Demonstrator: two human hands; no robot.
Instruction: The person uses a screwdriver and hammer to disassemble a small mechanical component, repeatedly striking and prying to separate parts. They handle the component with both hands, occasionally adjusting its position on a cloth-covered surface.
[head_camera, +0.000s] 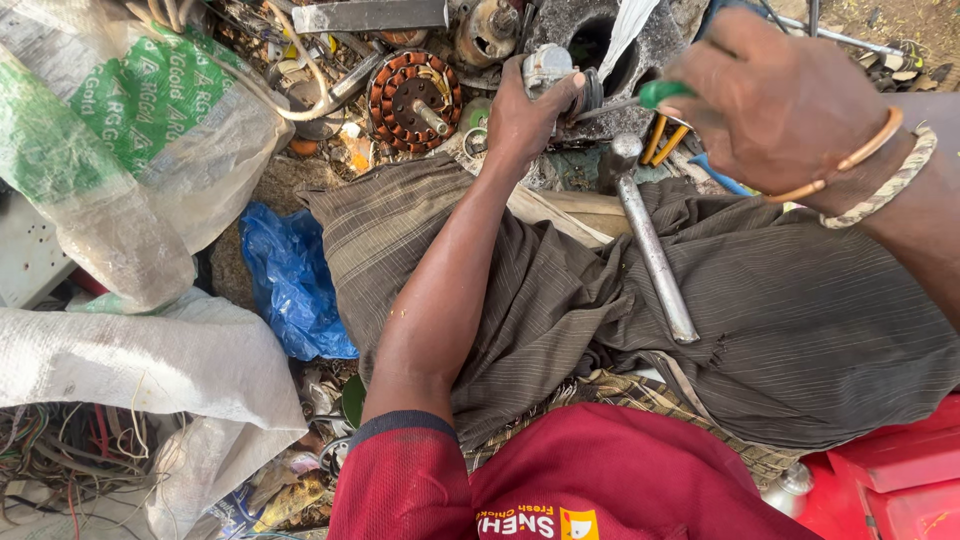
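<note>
Now, your landmark is the long steel hammer (650, 240) that lies across your lap on the striped grey cloth (780, 310), head away from you. Nearest to you, below the hammer, there is the red shirt (600, 480) with a small printed patch in yellow and white at its lower edge.

Left of the hammer, your left hand (525, 115) is closed around a small grey metal part (548, 68), with the thumb pressed on its top. Keep this hold firm and low against your knee, so the part does not turn.

Just above the hammer head, your right hand (775, 105) is closed on a screwdriver with a green handle (660, 93); its thin shaft goes left to the part. I judge you should keep the shaft in one line with the part and press before you twist, or the tip may slip toward your left thumb.

Far left of the hammer, a crumpled blue plastic bag (290, 280) lies on the ground. Beyond it stands a big clear sack with a green and white printed panel (130, 100), and a white woven sack (150, 360) lies lower.

Past the hammer head, up and left, a round copper motor winding (413, 98) sits among scrap.
</note>
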